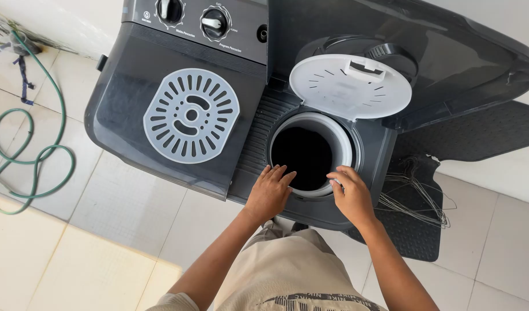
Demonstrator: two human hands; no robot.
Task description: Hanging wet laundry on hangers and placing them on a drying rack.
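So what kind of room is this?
Probably a laundry or wash area at home. A dark grey twin-tub washing machine stands on pale floor tiles, its spin tub open, both hands on the rim. A green hose and wire hangers lie nearby.

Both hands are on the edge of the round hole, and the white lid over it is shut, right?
Not quite. In the head view both hands rest on the hole's rim, but the white lid is flipped open.
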